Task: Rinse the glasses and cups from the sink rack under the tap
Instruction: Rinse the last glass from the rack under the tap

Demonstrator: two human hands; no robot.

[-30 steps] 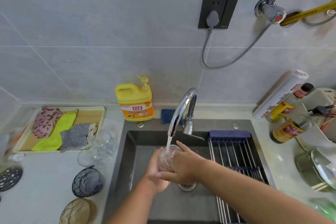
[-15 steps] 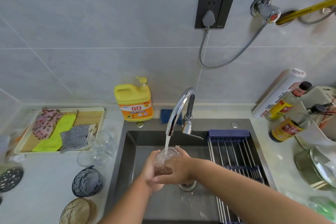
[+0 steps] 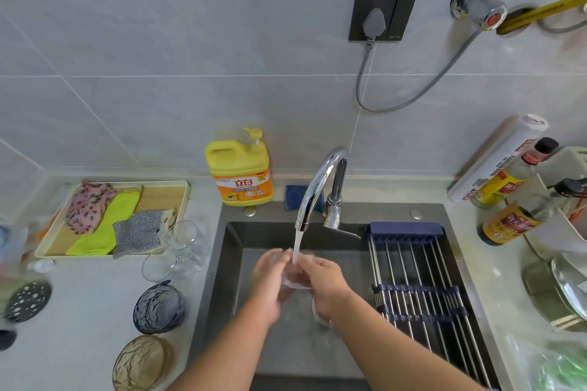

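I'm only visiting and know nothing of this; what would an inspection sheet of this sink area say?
Surface: pale counter around a dark sink; tap running.
Job's things: glass held under the stream; no glasses seen on the sink rack; more glasses on the counter, left.
Clutter: detergent bottle, cloths on a tray, two bowls, sauce bottles.
Hands: left hand and right hand both grip the glass.
Cables: grey cord hangs from a wall socket.
Surroundings: grey tiled wall.
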